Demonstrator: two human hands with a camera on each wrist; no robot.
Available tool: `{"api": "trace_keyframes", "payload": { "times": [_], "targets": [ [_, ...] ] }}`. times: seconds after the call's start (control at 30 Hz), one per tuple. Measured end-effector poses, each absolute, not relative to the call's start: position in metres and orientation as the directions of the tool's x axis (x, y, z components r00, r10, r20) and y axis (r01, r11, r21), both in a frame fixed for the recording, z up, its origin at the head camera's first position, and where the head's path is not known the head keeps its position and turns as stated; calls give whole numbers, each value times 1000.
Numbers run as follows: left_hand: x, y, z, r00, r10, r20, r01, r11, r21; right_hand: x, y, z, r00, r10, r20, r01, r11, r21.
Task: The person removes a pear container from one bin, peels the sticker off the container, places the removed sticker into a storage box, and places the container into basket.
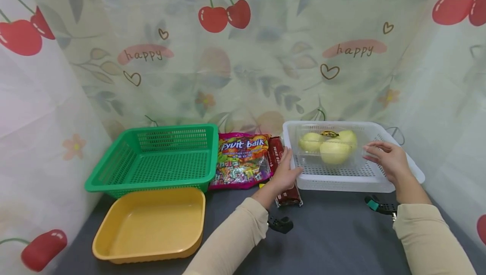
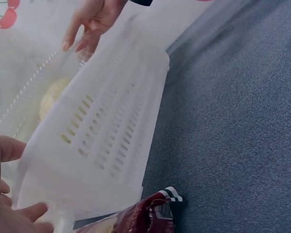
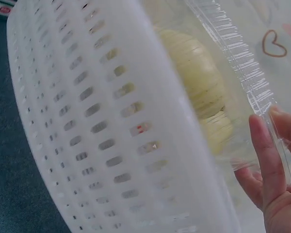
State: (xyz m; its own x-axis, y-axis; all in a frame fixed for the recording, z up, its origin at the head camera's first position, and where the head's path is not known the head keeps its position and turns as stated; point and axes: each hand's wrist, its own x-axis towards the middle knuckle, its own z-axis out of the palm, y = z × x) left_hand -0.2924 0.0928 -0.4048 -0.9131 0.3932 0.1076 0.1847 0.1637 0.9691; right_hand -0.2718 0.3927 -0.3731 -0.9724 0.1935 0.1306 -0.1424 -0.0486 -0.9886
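A white plastic basket [image 1: 341, 182] stands at the right of the table. Inside it, a clear plastic box [image 1: 303, 159] contains pale yellow-green round fruits [image 1: 336, 152] and has a dark and yellow label. My right hand [image 1: 391, 160] pinches the box's right edge; in the right wrist view the thumb and fingers [image 3: 266, 150] lie on either side of its thin rim. My left hand [image 1: 282, 176] holds the basket at its front left corner, thumb over the rim and the other fingers outside. That corner [image 2: 26, 165] shows between thumb and fingers in the left wrist view.
Left of the white basket lie a brown packet [image 1: 290, 199] and a pink bag of fruit chews [image 1: 243, 161]. Further left is a green basket [image 1: 210, 178], with a yellow tray [image 1: 152, 224] before it. A cherry-print curtain [image 1: 258, 76] borders the table.
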Motion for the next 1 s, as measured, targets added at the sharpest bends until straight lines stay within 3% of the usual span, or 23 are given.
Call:
{"api": "trace_keyframes", "payload": {
  "times": [0.27, 0.57, 0.83, 1.0],
  "targets": [
    [-298, 96, -397, -938, 319, 134, 209, 214, 954, -266, 392, -367, -951, 272, 144, -170, -76, -983],
    [-302, 109, -381, -919, 331, 215, 279, 159, 947, -308, 447, -417, -916, 369, 160, -192, -53, -980],
    [-306, 123, -372, -920, 327, 218, 254, 71, 965, -257, 387, -358, -920, 377, 104, -158, -116, -981],
    [-304, 124, -365, -917, 308, 253, 278, 39, 960, -242, 372, -343, -925, 370, 83, -155, -169, -973]
  ]
}}
